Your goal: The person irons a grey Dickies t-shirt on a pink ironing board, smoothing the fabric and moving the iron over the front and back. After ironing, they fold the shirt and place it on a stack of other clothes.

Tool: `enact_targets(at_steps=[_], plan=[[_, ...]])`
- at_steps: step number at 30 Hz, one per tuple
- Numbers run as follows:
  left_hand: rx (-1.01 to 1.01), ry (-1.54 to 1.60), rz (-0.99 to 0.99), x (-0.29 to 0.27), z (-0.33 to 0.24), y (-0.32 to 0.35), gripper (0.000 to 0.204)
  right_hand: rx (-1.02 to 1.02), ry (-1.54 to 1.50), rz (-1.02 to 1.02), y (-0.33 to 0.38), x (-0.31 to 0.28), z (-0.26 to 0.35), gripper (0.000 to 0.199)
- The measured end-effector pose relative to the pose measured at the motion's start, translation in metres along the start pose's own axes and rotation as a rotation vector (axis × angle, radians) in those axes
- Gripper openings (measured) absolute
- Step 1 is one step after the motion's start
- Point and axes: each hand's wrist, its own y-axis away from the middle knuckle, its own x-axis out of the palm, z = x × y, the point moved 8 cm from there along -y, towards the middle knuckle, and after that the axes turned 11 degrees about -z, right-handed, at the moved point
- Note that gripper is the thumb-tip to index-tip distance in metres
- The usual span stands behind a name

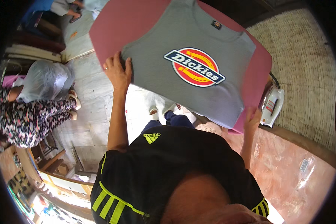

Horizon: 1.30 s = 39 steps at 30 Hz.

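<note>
A grey sleeveless shirt (149, 56) with a red, yellow and dark blue printed emblem is spread over a padded surface with a dusky pink cover (119, 22). Its neckline is at the far side, and its hem hangs over the near edge. My left hand (117, 72), with a ring on one finger, rests at the left edge of the shirt and cover, fingers apart. At the right near corner, my right hand (252, 119) is beside the shirt's hem and a brighter pink fold of cloth (237, 131); its fingers are blurred. Close by it stands a white iron (272, 106).
The iron sits at the edge of a woven mat surface (300, 67) on the right. At left, a person in patterned clothes (30, 119) stands beside a bulging clear plastic bag (46, 80). Another person's sandalled foot (75, 18) shows at the far left.
</note>
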Motion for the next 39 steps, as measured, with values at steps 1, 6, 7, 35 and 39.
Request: enact_targets(at_steps=[1, 6, 7, 35, 39], plan=[[0.001, 0.006, 0.002, -0.005, 0.008, -0.002, 0.038, -0.044, -0.061, 0.019, 0.009, 0.007, 0.021, 0.030], [0.084, 0.205, -0.155, -0.009, 0.027, -0.001, 0.017, -0.033, -0.026, 0.038, 0.051, 0.021, 0.045, 0.033], [0.051, 0.203, -0.131, -0.006, 0.024, -0.003, 0.017, 0.068, 0.009, 0.183, 0.061, 0.032, 0.033, 0.034], [-1.122, 0.228, -1.218, -0.503, -0.278, 0.284, 0.012, -0.676, -1.589, 0.945, -0.211, -0.171, 0.457, 0.026], [-1.031, 0.071, -1.469, -0.578, -0.296, 0.412, 0.015, -0.546, -1.616, 1.389, -0.052, -0.153, 0.539, 0.026]])
